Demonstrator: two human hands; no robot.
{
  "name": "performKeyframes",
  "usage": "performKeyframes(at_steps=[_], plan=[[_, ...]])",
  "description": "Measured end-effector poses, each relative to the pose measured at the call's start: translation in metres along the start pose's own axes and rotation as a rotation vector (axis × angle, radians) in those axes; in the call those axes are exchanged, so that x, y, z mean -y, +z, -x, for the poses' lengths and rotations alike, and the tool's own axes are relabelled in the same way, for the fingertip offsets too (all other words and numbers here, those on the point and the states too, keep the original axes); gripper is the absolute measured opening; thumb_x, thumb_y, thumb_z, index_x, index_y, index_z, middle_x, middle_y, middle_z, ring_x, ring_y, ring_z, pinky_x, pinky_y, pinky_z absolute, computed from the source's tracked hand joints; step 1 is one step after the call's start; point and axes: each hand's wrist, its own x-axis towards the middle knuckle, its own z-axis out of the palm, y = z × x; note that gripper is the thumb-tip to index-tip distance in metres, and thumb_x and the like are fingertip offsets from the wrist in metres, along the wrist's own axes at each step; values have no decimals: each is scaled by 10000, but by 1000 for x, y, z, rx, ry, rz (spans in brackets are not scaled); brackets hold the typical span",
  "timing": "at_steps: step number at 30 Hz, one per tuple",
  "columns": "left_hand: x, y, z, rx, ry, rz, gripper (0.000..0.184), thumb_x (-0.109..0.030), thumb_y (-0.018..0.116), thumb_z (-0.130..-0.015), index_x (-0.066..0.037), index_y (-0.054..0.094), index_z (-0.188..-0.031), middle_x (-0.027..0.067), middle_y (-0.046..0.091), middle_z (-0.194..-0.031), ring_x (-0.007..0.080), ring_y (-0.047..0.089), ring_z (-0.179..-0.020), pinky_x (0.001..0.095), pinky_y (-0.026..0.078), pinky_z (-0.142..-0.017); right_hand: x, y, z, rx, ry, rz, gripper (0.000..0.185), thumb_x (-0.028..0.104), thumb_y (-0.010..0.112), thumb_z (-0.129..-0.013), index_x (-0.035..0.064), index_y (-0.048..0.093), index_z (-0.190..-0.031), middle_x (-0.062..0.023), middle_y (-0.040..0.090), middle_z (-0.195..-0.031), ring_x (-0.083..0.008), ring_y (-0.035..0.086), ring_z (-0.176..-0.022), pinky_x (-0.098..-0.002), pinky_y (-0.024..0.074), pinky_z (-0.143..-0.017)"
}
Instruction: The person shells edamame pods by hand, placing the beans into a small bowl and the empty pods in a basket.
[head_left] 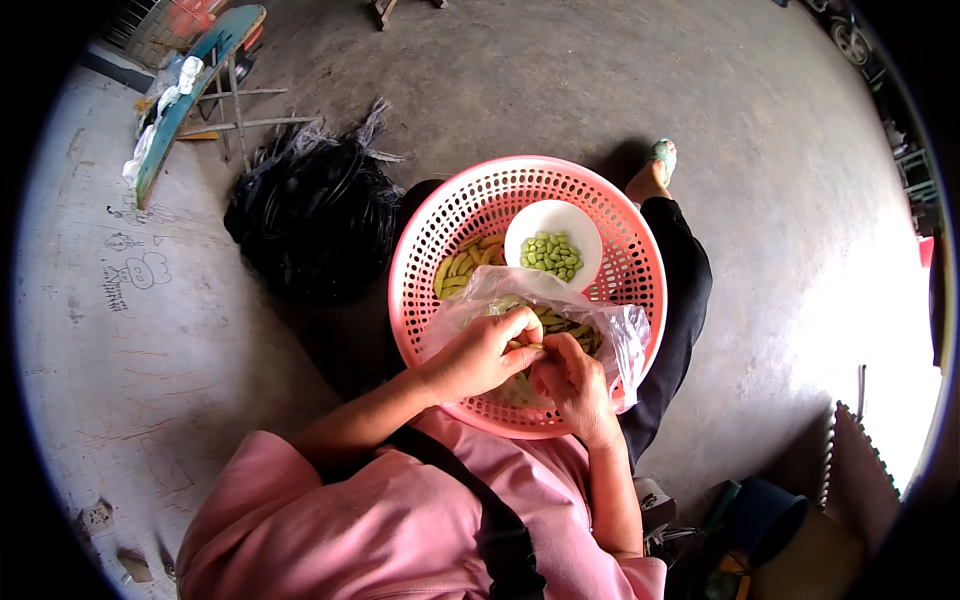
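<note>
A pink perforated basket (425, 220) rests on my lap. In it stands a white bowl (525, 222) with shelled green beans (552, 254) inside. Yellowish-green bean pods (466, 266) lie loose to the bowl's left. Nearer to me, a clear plastic bag (625, 330) lies open with more pods inside. Over the bag my left hand (480, 353) and my right hand (575, 388) meet, fingertips closed on one small bean pod (530, 347). My fingers partly cover that pod.
A black bundle with frayed plastic (320, 215) lies on the floor at left. Beyond it a narrow blue board (195, 85) stands on metal legs beside a marked pale wall (140, 330). A dark blue bucket (770, 520) sits at lower right.
</note>
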Motion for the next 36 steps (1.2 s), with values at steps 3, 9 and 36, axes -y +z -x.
performKeyframes(at_steps=[3,9,36], plan=[[-5,-6,-4,39,40,-99,174,1,629,-828,-20,511,-954,88,596,-771,165,611,-690,301,487,-625,-1,0,-1,16,14,-2,207,9,507,-883,-31,531,-1085,-41,581,-755,-98,544,-657,-247,459,-604],[-7,-5,-1,46,-5,-199,176,-5,610,-822,-27,516,-969,137,633,-808,254,655,-719,348,499,-637,2,-1,-2,2,-8,128,173,30,517,-894,-10,555,-1058,-40,572,-706,-102,538,-621,-257,458,-589],[-65,-61,-14,157,-209,828,177,-96,495,-948,28,569,-1051,42,574,-839,92,531,-666,211,432,-579,-12,14,-6,-84,-133,805,133,171,518,-879,39,510,-861,-189,616,-645,-371,630,-638,-468,505,-594]])
